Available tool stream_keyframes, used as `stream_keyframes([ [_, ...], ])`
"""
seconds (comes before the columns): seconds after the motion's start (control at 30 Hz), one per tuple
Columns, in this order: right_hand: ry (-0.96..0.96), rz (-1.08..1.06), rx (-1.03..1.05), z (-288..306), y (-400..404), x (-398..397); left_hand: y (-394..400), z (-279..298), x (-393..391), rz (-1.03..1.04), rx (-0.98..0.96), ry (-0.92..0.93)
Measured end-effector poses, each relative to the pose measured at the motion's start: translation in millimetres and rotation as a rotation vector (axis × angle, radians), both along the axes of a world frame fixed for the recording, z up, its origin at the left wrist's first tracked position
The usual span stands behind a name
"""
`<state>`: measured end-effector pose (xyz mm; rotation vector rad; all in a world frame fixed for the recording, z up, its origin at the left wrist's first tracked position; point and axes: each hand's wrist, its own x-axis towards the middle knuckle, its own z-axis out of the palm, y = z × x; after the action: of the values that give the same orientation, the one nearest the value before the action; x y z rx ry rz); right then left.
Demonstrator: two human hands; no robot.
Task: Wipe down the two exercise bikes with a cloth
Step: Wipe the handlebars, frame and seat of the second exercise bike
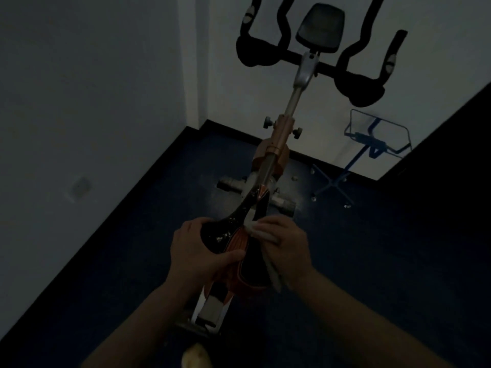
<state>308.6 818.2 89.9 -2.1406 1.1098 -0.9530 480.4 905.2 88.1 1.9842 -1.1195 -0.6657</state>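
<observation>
Dim room: the left hand [196,251] grips the near-left side of the exercise bike's saddle [233,235], whose long axis runs near to far, while the right hand [284,248] presses a pale cloth [261,232] against its right edge

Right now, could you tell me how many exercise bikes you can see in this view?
1. The one exercise bike stands mid-frame on the blue floor, handlebars toward the far wall, its saddle between both hands. The second bike is out of view.
</observation>
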Motion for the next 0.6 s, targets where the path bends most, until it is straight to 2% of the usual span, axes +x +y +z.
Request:
stream_keyframes([
  [0.07, 0.023, -0.120, 0.010, -5, -13, 13, -1, -2, 3, -0.015, -0.026, 0.022],
  [0.13, -0.062, -0.359, 0.057, -9, -8, 23, 0, -3, 3, -0.022, -0.030, 0.046],
  [0.2, -0.145, -0.579, 0.231, -6, 7, 23, 0, -5, 4, -0.011, -0.046, 0.066],
  [0.23, -0.171, -0.614, 0.279, -7, 16, 19, 0, -5, 4, -0.010, -0.053, 0.074],
  [0.3, -0.203, -0.501, 0.186, -4, 35, 9, 0, -4, 4, -0.020, -0.055, 0.078],
  [0.37, -0.161, -0.270, 0.041, -3, 45, 4, 1, -2, 2, -0.020, -0.053, 0.080],
  [0.43, -0.115, -0.112, -0.001, -4, 29, 4, 1, 0, 1, -0.019, -0.059, 0.088],
  [0.5, -0.104, -0.114, 0.028, -5, 1, 11, 0, -1, 2, -0.022, -0.040, 0.079],
  [0.6, -0.180, -0.336, 0.163, -10, -24, 27, -2, -1, 3, -0.018, -0.001, 0.046],
])
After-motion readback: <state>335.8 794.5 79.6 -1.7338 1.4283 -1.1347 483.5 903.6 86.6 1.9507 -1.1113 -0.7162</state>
